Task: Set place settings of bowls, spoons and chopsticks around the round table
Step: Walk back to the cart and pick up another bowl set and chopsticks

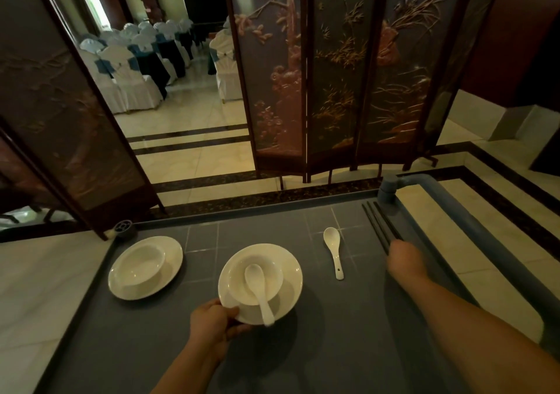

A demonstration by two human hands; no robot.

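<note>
A grey cart top (318,333) carries the tableware. My left hand (212,322) grips the near rim of a white plate (291,275) that bears a white bowl (239,278) with a white spoon (257,287) lying in it. A second plate (172,260) with an empty bowl (142,260) sits to the left. A loose white spoon (333,248) lies right of centre. Black chopsticks (378,224) lie along the right edge. My right hand (404,257), blurred, is over their near ends; whether it holds them I cannot tell.
The cart's grey handle bar (454,209) runs along the right side. A carved folding screen (333,75) stands beyond the cart, another screen (60,121) at left. Between them, white-covered chairs (130,69) with blue sashes stand on a pale tiled floor (194,139).
</note>
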